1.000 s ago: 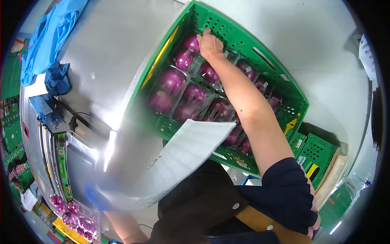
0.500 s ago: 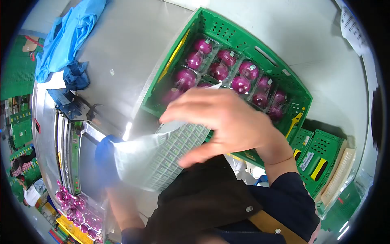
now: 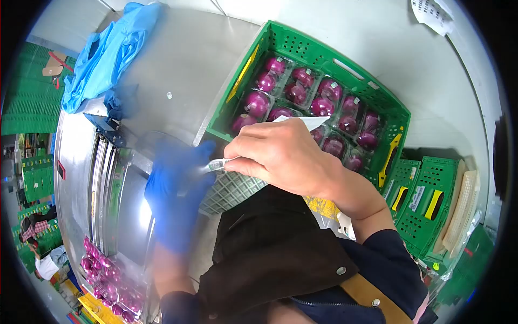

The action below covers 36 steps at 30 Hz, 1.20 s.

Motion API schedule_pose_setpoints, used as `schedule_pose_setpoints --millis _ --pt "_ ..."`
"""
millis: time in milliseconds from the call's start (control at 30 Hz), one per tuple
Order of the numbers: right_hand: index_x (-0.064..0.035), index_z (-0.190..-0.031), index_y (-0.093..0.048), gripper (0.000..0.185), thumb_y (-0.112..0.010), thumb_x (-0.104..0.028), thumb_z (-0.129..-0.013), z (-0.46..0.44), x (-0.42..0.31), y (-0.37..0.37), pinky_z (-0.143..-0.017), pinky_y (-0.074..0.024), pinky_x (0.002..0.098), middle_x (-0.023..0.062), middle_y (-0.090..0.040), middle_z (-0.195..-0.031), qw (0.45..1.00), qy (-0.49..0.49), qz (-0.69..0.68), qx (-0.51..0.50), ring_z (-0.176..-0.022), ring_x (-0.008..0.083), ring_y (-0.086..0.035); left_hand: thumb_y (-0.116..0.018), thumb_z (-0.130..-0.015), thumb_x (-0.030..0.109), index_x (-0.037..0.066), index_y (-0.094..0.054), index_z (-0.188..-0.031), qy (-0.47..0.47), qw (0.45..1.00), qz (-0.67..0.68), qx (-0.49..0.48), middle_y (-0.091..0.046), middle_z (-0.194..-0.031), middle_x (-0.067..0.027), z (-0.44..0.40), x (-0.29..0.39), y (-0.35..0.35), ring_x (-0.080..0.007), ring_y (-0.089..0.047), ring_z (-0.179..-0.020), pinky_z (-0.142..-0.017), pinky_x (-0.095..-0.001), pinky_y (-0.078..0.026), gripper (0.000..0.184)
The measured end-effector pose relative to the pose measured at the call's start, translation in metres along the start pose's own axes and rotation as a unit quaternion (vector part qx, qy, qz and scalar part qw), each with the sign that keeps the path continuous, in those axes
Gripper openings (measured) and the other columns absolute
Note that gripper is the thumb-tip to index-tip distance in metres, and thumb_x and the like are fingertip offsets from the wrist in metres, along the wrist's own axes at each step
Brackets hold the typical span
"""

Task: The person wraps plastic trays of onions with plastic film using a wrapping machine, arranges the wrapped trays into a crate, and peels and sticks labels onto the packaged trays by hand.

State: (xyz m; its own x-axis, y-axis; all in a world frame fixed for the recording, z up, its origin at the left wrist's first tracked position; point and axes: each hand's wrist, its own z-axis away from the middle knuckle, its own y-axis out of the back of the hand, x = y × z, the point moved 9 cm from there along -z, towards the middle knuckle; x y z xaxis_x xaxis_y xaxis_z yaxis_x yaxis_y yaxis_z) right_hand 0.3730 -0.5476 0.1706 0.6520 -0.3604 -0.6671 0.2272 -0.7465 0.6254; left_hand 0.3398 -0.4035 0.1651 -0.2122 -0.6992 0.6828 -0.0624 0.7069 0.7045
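My right hand, bare, pinches a sheet of labels; the sheet's white edge juts out above the knuckles. A small printed strip sticks out from the thumb and fingertips. My left hand, in a blue glove, is close to that strip, and motion blur smears its fingers, so I cannot tell whether it grips anything. Below the right hand a grid-patterned surface shows, partly hidden. Just beyond the hands, a green crate holds clear packs of purple round produce, several with small labels on them.
A steel table lies to the left, with a blue plastic bag at its far end. More purple produce is at lower left. Green crates with yellow handles are stacked at right. Other people are at far left.
The label sheet, spread between the hands before, now mostly hides behind my right hand, whose fingers have closed. My gloved left hand has come up and right towards it.
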Motion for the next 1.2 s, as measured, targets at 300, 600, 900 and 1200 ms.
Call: schedule_pose_setpoints --millis 300,600,900,1200 --pt "-0.0104 -0.077 -0.063 0.012 -0.073 -0.017 -0.077 0.025 -0.002 0.027 -0.049 -0.0437 0.0309 0.0011 -0.060 -0.069 0.994 -0.055 0.079 -0.051 -0.060 0.0192 -0.060 -0.072 -0.072 -0.003 -0.001 -0.067 -0.087 0.071 0.994 0.074 -0.024 -0.069 -0.090 -0.0080 0.013 0.006 0.006 -0.0135 -0.062 -0.082 -0.075 -0.0267 -0.049 0.016" --pt "-0.0096 -0.077 -0.064 0.014 -0.072 -0.021 -0.078 0.047 -0.003 0.025 -0.050 -0.0431 0.0329 0.0019 -0.062 -0.069 0.992 -0.076 0.071 -0.073 -0.058 0.0209 -0.059 -0.068 -0.078 0.009 -0.001 -0.068 -0.089 0.163 0.943 0.284 -0.058 -0.067 -0.092 -0.0105 0.028 -0.007 -0.012 -0.0199 -0.060 -0.087 -0.079 -0.0324 -0.046 0.015" --pt "-0.0107 -0.077 -0.064 0.016 -0.072 -0.025 -0.079 0.059 -0.002 0.027 -0.051 -0.0425 0.0333 0.0019 -0.062 -0.068 0.992 -0.088 0.047 -0.077 -0.058 0.0207 -0.060 -0.072 -0.074 0.010 0.002 -0.068 -0.084 0.196 0.939 0.276 -0.065 -0.064 -0.082 -0.0062 0.037 -0.005 -0.017 -0.0165 -0.056 -0.074 -0.068 -0.0280 -0.043 0.014" --pt "-0.0099 -0.076 -0.065 0.018 -0.072 -0.026 -0.079 0.077 0.001 0.022 -0.049 -0.0408 0.0331 0.0029 -0.062 -0.066 0.988 -0.096 0.027 -0.114 -0.057 0.0210 -0.059 -0.067 -0.080 0.014 0.001 -0.059 -0.074 0.083 0.970 0.215 -0.080 -0.051 -0.069 -0.0051 0.050 -0.007 -0.023 -0.0174 -0.046 -0.063 -0.061 -0.0281 -0.036 0.017"
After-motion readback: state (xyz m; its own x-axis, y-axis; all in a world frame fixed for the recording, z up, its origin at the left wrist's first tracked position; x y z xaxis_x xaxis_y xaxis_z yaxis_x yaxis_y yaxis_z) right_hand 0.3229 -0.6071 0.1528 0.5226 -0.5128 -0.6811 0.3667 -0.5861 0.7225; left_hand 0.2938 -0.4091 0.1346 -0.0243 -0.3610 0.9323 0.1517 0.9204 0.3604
